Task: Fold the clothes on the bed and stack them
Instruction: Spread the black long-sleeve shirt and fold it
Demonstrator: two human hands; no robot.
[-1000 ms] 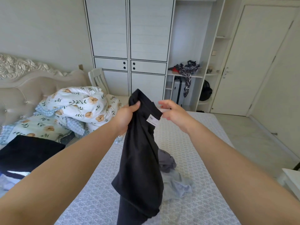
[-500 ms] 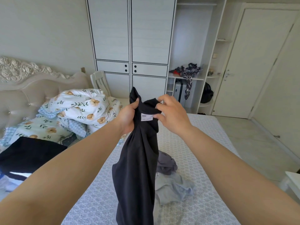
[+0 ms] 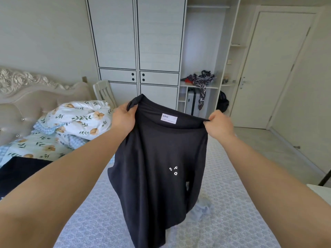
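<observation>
bright, even daylight, soft shadows; wide-angle bending at the frame's edges; lower-corner forearms slightly soft.

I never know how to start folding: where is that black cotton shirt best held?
By its two shoulder corners, from above. The black cotton shirt hangs spread, its label showing at the neckline. The left hand and right hand pinch there, so the body hangs flat for laying on the grey patterned bed.

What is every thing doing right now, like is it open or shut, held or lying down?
Black shirt: held up, spread, hanging.
Left hand: grips the shirt's top edge.
Right hand: pinches the other side.
Pale clothes: crumpled on the bed.
Floral duvet: bunched up.
Wardrobe doors: shut.
Room door: shut.
Suitcase: upright.
</observation>
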